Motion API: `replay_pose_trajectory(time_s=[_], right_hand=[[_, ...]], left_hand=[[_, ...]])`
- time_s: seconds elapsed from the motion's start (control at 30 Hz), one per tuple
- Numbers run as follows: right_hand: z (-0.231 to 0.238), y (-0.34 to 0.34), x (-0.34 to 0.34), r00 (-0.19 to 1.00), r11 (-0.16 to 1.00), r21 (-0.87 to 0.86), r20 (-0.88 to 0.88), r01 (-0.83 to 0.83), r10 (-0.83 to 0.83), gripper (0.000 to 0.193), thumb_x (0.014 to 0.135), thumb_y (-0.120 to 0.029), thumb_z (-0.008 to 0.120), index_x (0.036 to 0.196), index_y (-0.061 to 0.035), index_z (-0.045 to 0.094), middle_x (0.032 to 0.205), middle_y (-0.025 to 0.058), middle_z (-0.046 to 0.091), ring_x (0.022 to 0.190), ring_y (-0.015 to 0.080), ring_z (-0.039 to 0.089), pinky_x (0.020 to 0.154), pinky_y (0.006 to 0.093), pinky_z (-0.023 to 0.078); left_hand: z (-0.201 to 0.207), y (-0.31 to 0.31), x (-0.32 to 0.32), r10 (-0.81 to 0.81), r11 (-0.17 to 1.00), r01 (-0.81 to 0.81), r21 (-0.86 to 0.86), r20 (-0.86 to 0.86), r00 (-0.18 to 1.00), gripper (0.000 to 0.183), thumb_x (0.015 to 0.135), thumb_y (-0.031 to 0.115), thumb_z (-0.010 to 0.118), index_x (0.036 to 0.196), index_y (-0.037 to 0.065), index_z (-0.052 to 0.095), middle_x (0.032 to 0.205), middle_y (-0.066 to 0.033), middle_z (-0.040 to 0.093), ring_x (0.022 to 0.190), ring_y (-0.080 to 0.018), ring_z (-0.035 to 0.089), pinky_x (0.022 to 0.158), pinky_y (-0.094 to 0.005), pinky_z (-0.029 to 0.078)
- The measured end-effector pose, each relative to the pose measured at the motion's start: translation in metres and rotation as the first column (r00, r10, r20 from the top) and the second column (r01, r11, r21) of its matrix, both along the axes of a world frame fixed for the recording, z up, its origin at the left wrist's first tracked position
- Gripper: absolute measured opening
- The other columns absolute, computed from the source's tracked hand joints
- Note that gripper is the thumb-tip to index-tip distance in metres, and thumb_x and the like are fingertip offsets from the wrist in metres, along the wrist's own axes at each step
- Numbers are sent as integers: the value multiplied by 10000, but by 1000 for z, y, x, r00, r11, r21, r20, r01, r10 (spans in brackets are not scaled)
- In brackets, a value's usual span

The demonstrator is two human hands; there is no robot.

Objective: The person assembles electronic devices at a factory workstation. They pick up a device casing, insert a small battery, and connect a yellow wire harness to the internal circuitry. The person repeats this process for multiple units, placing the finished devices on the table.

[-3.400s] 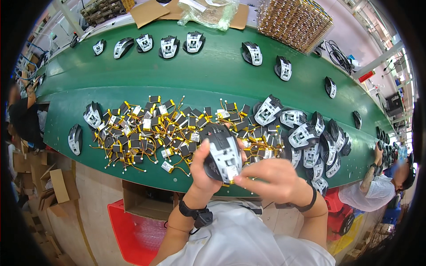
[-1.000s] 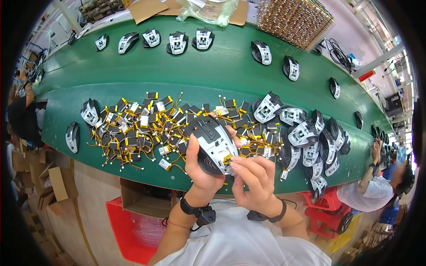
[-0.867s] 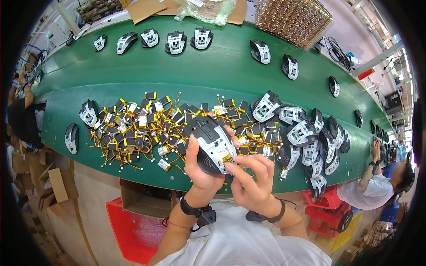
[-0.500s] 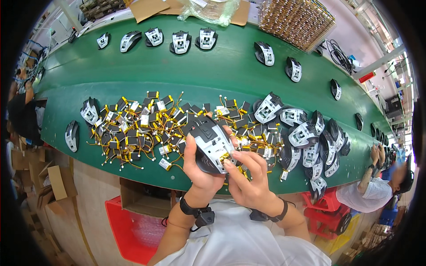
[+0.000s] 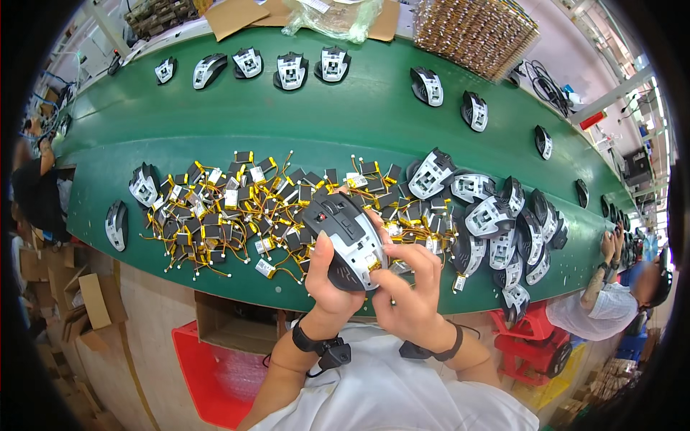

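My left hand [image 5: 332, 286] is wrapped around a partly built computer mouse [image 5: 346, 228], with a black front and a white inner shell that has cut-outs. The mouse is held up over the table's near edge, tilted, its black front pointing away from me. At its near right side, my right hand [image 5: 415, 298] has thumb and index finger bent around a small yellow-taped battery [image 5: 374, 261] in a shell opening. The fingertips partly hide the battery, and its wires are hard to make out. Behind the mouse spreads a heap of loose black-and-yellow batteries with thin leads [image 5: 223, 208].
A pile of similar mice [image 5: 496, 219] lies to the right on the green table [image 5: 237, 115], with more along its far strip. A stacked tray bundle [image 5: 474, 36] and plastic wrap stand at the back. Below are a red crate [image 5: 198, 373] and a co-worker [image 5: 596, 302] at right.
The mouse has turned slightly in my left hand and sits a little lower, showing more of its black top. My right thumb and index finger have moved down with it, staying at the battery.
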State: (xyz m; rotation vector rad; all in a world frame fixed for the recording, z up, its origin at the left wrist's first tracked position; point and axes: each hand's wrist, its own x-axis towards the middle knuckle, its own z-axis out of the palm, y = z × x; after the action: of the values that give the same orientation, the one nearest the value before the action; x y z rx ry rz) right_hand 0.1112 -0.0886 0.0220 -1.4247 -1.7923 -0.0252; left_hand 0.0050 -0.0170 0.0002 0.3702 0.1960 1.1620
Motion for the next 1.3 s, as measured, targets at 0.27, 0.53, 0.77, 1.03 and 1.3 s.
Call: replay_pose_trajectory(time_s=[0.27, 0.53, 0.77, 1.03, 1.3], right_hand=[[14, 7, 29, 909, 958, -129, -368, -257, 195, 425, 683, 36, 678, 1080, -116, 701, 1265, 105, 571, 1046, 289, 566, 860, 384, 474], [4, 5, 24, 976, 982, -31, -122, -187, 182, 396, 649, -13, 762, 1026, -116, 699, 1151, 94, 575, 1033, 290, 578, 852, 391, 486], [31, 12, 48, 829, 868, -349, -546, -352, 116, 859, 731, -287, 848, 1402, -28, 379, 1371, 212, 436, 1257, 357, 480, 987, 404, 466], [65, 63, 173, 977, 890, -439, -210, -121, 29, 724, 765, -229, 792, 1377, -61, 441, 1210, 231, 604, 1125, 384, 598, 965, 425, 482], [-23, 106, 456, 742, 429, -617, 447, 660, -500, 952, 703, -639, 718, 1223, 134, 522, 1090, 317, 648, 1042, 433, 638, 908, 442, 506]], left_hand=[[-8, 9, 1, -134, 988, 143, -56, 146, 980, 714, 961, 583, 406, 1454, 75, 316, 1159, -186, 583, 970, -287, 623, 838, -408, 529], [-11, 8, 1, -99, 995, 100, -7, 58, 993, 747, 947, 588, 419, 1480, 82, 282, 1170, -193, 579, 1057, -305, 590, 891, -419, 504], [-3, -4, 16, -25, 966, 106, 234, -327, 945, 926, 899, 603, 554, 1530, 83, 120, 1461, -225, 398, 1350, -322, 410, 1104, -440, 365], [26, 9, 25, 67, 863, 310, 400, -698, 713, 1009, 871, 701, 490, 1552, 48, 132, 1577, -190, 248, 1441, -329, 277, 1150, -453, 236], [8, 28, -16, 186, 903, 210, 375, -782, 595, 653, 902, 301, 543, 1457, 16, 351, 1467, -205, 436, 1359, -332, 416, 1063, -423, 356]])
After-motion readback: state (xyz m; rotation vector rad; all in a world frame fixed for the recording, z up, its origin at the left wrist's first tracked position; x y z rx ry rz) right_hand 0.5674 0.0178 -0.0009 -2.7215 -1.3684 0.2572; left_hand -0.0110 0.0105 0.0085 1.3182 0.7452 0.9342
